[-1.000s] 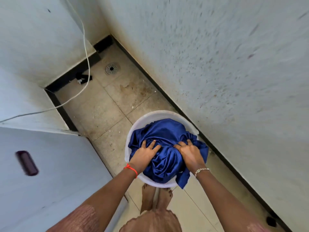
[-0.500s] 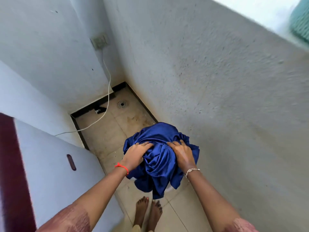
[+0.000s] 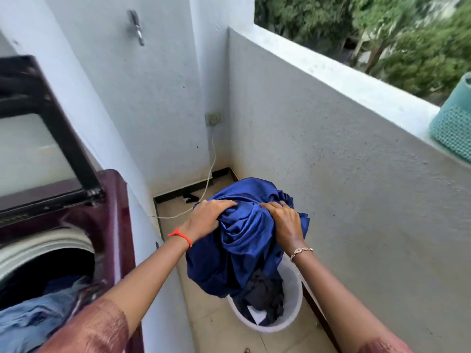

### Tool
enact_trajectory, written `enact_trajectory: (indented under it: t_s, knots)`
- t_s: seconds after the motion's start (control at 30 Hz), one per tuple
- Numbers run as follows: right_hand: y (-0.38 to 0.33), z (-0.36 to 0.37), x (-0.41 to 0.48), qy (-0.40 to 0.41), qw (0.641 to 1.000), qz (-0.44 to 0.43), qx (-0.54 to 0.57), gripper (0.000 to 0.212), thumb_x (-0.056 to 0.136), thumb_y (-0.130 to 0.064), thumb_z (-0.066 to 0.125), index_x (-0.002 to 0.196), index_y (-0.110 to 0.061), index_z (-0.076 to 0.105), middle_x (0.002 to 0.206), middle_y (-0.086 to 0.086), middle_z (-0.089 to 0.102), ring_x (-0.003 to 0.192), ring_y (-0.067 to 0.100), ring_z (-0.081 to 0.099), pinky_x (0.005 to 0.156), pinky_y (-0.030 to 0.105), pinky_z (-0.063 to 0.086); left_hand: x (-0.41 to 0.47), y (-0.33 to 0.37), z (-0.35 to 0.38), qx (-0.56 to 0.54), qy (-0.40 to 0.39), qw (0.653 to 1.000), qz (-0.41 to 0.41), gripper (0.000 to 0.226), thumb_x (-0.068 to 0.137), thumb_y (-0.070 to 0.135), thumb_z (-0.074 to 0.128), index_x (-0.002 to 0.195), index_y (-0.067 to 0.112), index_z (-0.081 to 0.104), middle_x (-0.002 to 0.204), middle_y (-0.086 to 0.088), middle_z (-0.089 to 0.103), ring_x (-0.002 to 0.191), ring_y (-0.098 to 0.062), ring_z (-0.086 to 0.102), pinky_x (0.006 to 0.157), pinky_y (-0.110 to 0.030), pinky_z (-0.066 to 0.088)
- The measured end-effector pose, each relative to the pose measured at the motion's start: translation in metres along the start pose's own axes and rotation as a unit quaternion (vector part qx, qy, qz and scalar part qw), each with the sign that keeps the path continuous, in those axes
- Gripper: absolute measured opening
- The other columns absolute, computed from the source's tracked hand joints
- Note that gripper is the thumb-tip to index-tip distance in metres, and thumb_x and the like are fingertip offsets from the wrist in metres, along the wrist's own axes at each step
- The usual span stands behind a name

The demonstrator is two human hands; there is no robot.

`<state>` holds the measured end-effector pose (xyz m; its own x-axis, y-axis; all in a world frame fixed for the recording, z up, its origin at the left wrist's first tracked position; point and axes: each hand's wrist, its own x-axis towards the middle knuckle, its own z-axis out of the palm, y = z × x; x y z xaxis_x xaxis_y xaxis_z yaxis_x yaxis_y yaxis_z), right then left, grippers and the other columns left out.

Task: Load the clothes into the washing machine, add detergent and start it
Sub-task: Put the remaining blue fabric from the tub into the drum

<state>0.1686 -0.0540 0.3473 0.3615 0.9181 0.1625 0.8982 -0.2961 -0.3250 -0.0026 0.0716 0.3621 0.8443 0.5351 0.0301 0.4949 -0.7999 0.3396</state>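
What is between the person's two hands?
A bunched shiny blue cloth, gripped by the left hand and the right hand above the white bucket; the head view shows it.

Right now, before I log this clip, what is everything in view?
shiny blue satin cloth: one, blue, bunched above the bucket
round white plastic bucket: one, white, on the floor
dark clothes: a pile, navy-black, inside the bucket
maroon top-loading washing machine: one, maroon, left, lid raised
pale blue clothes: some, light blue, inside the machine
white cable: one, white, from the wall socket down to the floor
metal wall fitting: one, silver, high up, blurred
teal woven basket: one, teal, on the parapet ledge, far right
hands: two; left hand with red wrist thread, right hand with bracelet; both grip the cloth
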Motion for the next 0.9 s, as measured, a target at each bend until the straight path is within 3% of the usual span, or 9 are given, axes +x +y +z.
enact_trajectory:
  t_s: [0.2,0.47,0.73,0.9]
  knots:
    - [-0.101,-0.052,0.025,0.134,0.986,-0.092,0.032,0.027,0.075,-0.009,0.061,0.101,-0.013,0.069,0.095,0.009,0.072,0.082,0.034,0.065,0.064,0.037,0.051,-0.046,-0.027,-0.111,0.064,0.091,0.994,-0.017,0.058,0.078,-0.002,0.045,0.127,0.028,0.052,0.125,-0.006,0.062,0.112,-0.034,0.057,0.088,-0.039,0.045]
    - [-0.28,-0.127,0.012,0.29,0.936,-0.171,0.101,0.031,0.073,-0.013,0.052,0.098,-0.01,0.07,0.095,0.01,0.073,0.085,0.034,0.067,0.07,0.038,0.051,-0.163,-0.062,-0.278,0.161,0.225,0.961,0.01,0.056,0.081,-0.004,0.042,0.126,0.027,0.054,0.118,-0.011,0.065,0.104,-0.038,0.059,0.084,-0.041,0.045]
    - [-0.422,-0.145,-0.024,0.342,0.906,-0.203,0.145,0.034,0.07,-0.011,0.052,0.099,-0.012,0.072,0.096,0.008,0.074,0.086,0.031,0.068,0.067,0.017,0.031,-0.284,-0.104,-0.373,0.221,0.271,0.937,-0.004,0.055,0.084,-0.004,0.04,0.126,0.03,0.053,0.108,-0.008,0.068,0.095,-0.035,0.061,0.082,-0.04,0.049]
    - [-0.472,-0.121,-0.032,0.3,0.907,-0.245,0.167,0.036,0.07,-0.012,0.053,0.1,-0.011,0.071,0.098,0.01,0.073,0.088,0.033,0.068,0.072,0.026,0.041,-0.336,-0.145,-0.371,0.224,0.281,0.933,-0.021,0.055,0.081,-0.004,0.046,0.124,0.03,0.055,0.112,-0.005,0.069,0.101,-0.032,0.063,0.084,-0.041,0.048]
